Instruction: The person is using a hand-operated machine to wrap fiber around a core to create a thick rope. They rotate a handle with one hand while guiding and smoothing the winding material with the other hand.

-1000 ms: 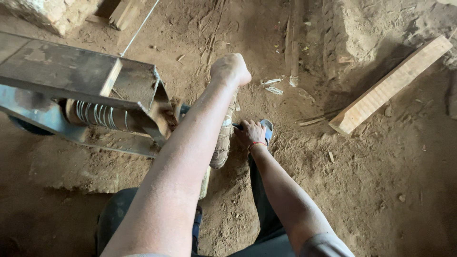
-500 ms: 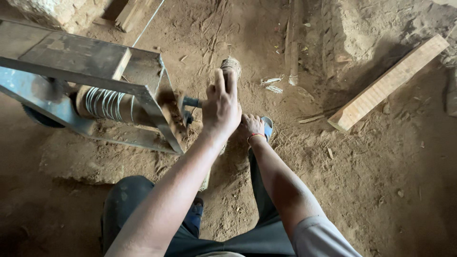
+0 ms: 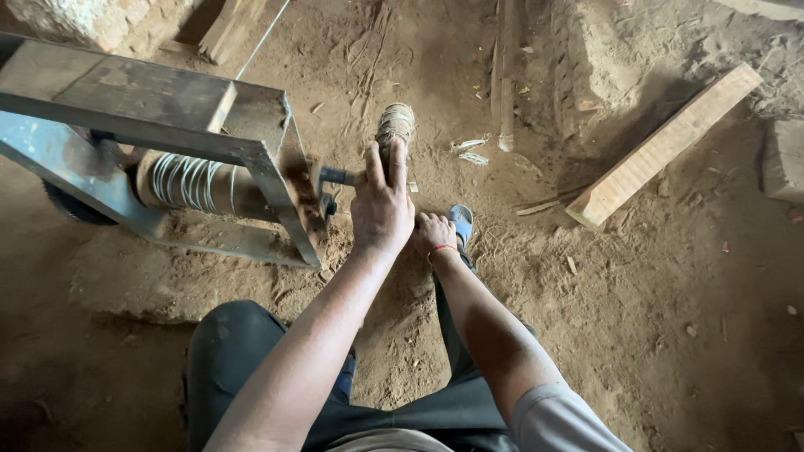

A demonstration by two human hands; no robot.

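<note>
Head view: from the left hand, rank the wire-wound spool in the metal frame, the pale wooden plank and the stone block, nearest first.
1. Wire-wound spool in the metal frame, left of the left hand.
2. Pale wooden plank, off to the right.
3. Stone block, at the right edge.

My left hand [image 3: 381, 209] has the metal frame [image 3: 276, 180] touching on its left; open dirt floor [image 3: 670, 335] lies right, up to 1 wooden plank [image 3: 662, 146].
</note>
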